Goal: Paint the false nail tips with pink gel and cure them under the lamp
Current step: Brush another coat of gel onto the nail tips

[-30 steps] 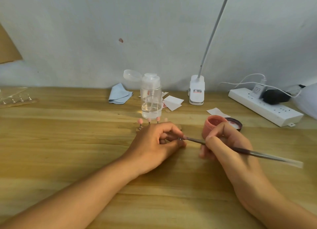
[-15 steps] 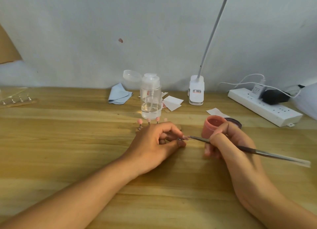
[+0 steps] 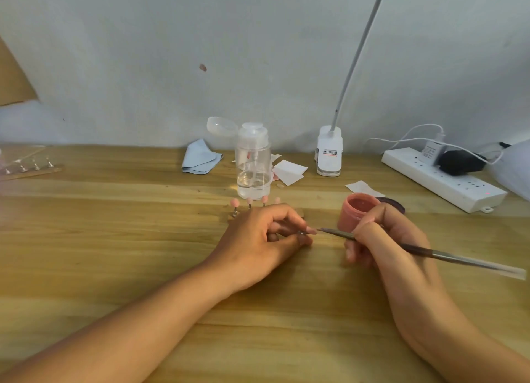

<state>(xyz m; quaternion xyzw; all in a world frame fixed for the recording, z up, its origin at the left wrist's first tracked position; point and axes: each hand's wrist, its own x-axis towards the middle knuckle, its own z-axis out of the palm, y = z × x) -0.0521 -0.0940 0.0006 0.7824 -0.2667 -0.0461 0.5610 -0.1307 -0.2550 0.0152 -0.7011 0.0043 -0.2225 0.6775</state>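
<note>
My left hand [image 3: 258, 239] rests on the wooden table and pinches a small metal peg with a pink false nail tip [image 3: 311, 231] on its end. My right hand [image 3: 384, 239] grips a long thin brush [image 3: 447, 256] like a pen; its tip [image 3: 322, 229] points at the nail tip, almost touching. An open pink gel jar [image 3: 358, 213] stands just behind my right hand, its dark lid [image 3: 394, 204] beside it. Behind my left hand a row of pink nail tips on pegs [image 3: 249, 203] stands upright, partly hidden. The white lamp base [image 3: 329, 153] sits at the back.
A clear pump bottle [image 3: 253, 164] stands behind the peg row, with a blue cloth [image 3: 199, 157] and white paper pieces [image 3: 289, 171] near it. A white power strip [image 3: 441, 179] lies at back right. Another stand with bare pegs [image 3: 28, 167] sits far left.
My right hand and brush have drawn back slightly to the right, so the brush tip now sits just off the nail tip. My left hand stays put.
</note>
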